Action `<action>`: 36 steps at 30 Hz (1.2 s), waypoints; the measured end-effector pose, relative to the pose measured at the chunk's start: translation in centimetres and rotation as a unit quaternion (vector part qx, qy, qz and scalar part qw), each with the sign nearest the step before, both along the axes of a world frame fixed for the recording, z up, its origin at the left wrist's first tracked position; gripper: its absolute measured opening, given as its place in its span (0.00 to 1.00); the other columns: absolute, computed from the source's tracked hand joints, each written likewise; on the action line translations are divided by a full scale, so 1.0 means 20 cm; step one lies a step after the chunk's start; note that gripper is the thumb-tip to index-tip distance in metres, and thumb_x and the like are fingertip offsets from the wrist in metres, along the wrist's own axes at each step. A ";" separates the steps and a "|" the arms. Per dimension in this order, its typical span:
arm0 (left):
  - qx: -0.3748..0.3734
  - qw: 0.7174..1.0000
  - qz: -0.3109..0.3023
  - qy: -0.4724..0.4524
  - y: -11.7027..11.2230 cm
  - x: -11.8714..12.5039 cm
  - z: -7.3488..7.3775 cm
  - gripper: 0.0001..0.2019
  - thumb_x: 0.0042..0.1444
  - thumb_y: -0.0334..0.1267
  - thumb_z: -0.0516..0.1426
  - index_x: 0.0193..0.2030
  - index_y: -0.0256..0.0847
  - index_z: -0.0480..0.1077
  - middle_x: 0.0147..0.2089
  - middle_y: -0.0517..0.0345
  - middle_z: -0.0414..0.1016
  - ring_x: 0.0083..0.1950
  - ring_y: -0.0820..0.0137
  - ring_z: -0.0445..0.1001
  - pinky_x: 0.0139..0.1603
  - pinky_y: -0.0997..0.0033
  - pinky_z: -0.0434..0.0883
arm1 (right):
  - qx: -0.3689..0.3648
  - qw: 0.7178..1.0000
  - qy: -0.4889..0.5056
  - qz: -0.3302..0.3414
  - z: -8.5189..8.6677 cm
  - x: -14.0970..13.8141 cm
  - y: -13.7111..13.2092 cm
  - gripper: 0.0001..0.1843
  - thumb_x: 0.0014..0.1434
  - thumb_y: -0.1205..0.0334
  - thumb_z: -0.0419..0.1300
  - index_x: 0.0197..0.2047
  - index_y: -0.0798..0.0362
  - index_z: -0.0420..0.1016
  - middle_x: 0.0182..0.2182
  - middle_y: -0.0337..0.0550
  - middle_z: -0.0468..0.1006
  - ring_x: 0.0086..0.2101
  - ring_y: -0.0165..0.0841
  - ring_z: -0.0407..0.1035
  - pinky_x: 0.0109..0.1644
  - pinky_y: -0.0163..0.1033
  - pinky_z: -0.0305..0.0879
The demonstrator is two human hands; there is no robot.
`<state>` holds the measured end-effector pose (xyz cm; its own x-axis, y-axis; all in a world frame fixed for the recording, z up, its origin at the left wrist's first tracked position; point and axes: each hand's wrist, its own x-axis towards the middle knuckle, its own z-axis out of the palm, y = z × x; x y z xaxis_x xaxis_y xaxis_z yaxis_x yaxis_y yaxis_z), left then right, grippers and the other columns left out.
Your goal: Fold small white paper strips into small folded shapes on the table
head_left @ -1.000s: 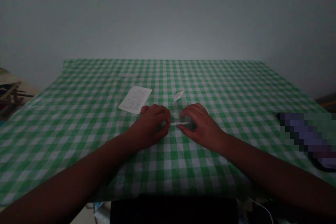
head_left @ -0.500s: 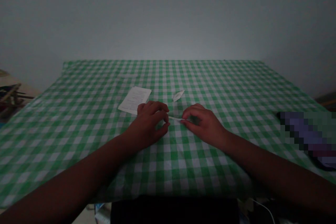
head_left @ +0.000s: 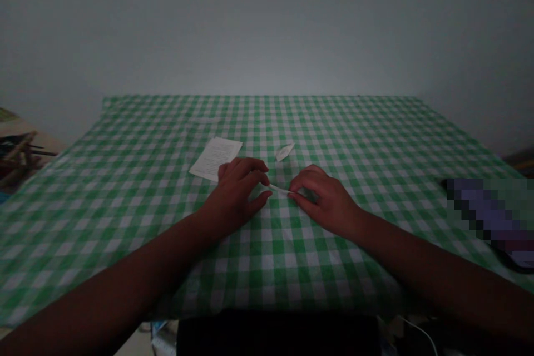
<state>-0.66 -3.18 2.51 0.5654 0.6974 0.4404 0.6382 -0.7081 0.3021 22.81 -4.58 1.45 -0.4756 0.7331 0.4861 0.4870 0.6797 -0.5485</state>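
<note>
Both of my hands rest on a table under a green and white checked cloth (head_left: 375,139). Between them lies a narrow folded strip of white paper (head_left: 278,189). My left hand (head_left: 237,192) pinches the strip's left end with curled fingers. My right hand (head_left: 323,194) pinches the right end the same way. The strip sits low, at or just above the cloth. Part of it is hidden under my fingertips.
A white printed sheet (head_left: 216,158) lies just beyond my left hand. A small folded paper scrap (head_left: 284,151) lies beyond the strip. A blurred dark object (head_left: 490,214) sits at the right edge. A pale wall rises behind the table. Wooden clutter (head_left: 16,153) stands at far left.
Both hands have shifted slightly away from me with the strip. The strip, level a second ago, now slants a little, its left end farther from me.
</note>
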 end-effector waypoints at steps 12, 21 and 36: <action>-0.012 1.000 -0.011 0.001 0.00 0.00 0.00 0.04 0.60 0.35 0.60 0.40 0.42 0.68 0.53 0.54 0.70 0.55 0.60 0.67 0.54 0.56 0.60 | 0.007 1.000 -0.017 -0.009 0.00 0.00 -0.01 0.03 0.64 0.66 0.59 0.37 0.50 0.70 0.33 0.40 0.75 0.39 0.35 0.68 0.48 0.44 0.64; 0.008 0.999 -0.026 0.029 -0.01 0.02 0.00 0.01 0.61 0.34 0.58 0.38 0.43 0.72 0.54 0.54 0.72 0.55 0.61 0.67 0.52 0.55 0.59 | 0.010 1.000 -0.019 0.000 0.00 0.00 0.00 0.04 0.63 0.69 0.58 0.37 0.50 0.70 0.33 0.40 0.76 0.39 0.35 0.68 0.48 0.44 0.64; -0.019 0.996 -0.029 0.086 0.02 0.04 -0.07 0.04 0.60 0.34 0.59 0.41 0.44 0.74 0.55 0.57 0.74 0.57 0.59 0.66 0.52 0.55 0.58 | -0.032 0.997 -0.063 0.016 -0.03 0.00 0.03 0.06 0.58 0.73 0.61 0.36 0.52 0.71 0.34 0.42 0.78 0.40 0.37 0.68 0.50 0.46 0.63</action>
<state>0.16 -2.77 1.07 0.6709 0.6747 0.3075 0.6405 -0.7363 0.2181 22.73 -4.08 0.83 -0.5538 0.7441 0.3736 0.5329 0.6616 -0.5276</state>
